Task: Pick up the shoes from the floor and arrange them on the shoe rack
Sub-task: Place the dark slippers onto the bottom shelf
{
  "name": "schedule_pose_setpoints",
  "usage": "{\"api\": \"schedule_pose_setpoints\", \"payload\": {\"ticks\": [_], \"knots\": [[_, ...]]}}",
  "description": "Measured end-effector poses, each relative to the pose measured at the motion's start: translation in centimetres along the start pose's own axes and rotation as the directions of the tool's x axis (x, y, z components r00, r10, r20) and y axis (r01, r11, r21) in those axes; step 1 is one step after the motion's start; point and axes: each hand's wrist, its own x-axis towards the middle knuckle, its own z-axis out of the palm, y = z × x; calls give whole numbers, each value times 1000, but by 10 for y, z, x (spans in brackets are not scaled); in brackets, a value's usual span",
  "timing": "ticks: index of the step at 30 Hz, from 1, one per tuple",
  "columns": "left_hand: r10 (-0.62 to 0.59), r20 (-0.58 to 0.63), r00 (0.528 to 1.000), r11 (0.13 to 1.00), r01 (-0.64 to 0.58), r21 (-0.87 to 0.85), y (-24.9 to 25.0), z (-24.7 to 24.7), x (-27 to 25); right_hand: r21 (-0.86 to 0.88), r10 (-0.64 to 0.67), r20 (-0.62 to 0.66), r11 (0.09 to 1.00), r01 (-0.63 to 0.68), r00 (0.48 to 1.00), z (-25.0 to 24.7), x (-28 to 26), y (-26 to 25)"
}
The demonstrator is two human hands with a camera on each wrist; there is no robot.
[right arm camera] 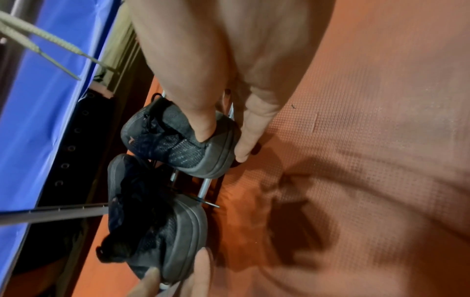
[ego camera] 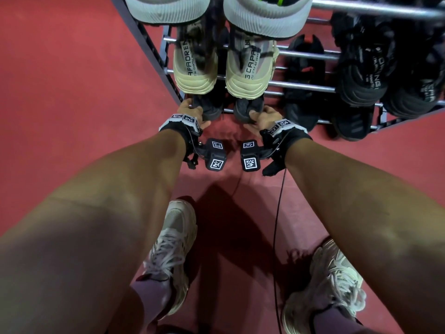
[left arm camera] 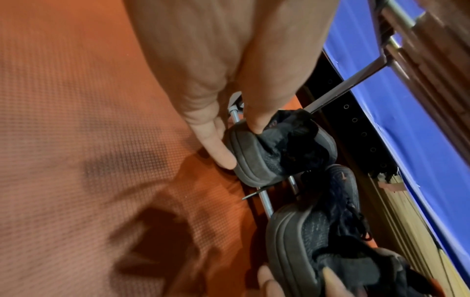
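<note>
Two dark grey shoes sit heel-out on the lowest rails of the metal shoe rack (ego camera: 301, 85). My left hand (ego camera: 192, 114) pinches the heel of the left dark shoe (ego camera: 212, 109), with the thumb inside the collar and a finger behind the sole (left arm camera: 226, 156). The right dark shoe (ego camera: 248, 109) is held the same way at its heel by my right hand (ego camera: 262, 116). In the left wrist view the left hand (left arm camera: 241, 144) holds the left shoe (left arm camera: 279, 152) over the front rail (left arm camera: 267, 203). In the right wrist view the right hand (right arm camera: 223, 146) holds the right shoe (right arm camera: 172, 144).
A beige pair (ego camera: 195, 68) sits on the shelf above, and pale-soled shoes (ego camera: 168, 8) on the top one. Black shoes (ego camera: 361, 80) fill the rack's right side. My feet in pale sneakers (ego camera: 173, 249) stand on the red floor (ego camera: 72, 92). A blue panel (left arm camera: 406, 120) backs the rack.
</note>
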Motion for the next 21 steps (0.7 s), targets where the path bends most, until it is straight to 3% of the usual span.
{"api": "schedule_pose_setpoints", "payload": {"ticks": [2, 6, 9, 14, 18, 21], "knots": [[-54, -57, 997, 997, 51, -62, 5, 2, -9, -55, -2, 5, 998, 2, 1000, 0, -7, -2], [104, -80, 991, 957, -78, 281, 5, 3, -27, -316, -100, -6, 944, 93, 995, -11, -18, 0], [261, -135, 956, 801, -136, 583, 8, 0, -54, -571, -243, -54, 803, 169, 969, -22, -30, 0], [466, 72, 882, 464, -313, 829, 5, 14, -84, -757, -426, -57, 608, 239, 903, -50, -51, 1], [484, 222, 847, 364, -425, 829, 4, 46, -103, -828, -459, -47, 515, 222, 887, -85, -63, 2], [470, 334, 817, 310, -507, 804, 4, 76, -113, -823, -451, -70, 530, 204, 890, -111, -68, 7]]}}
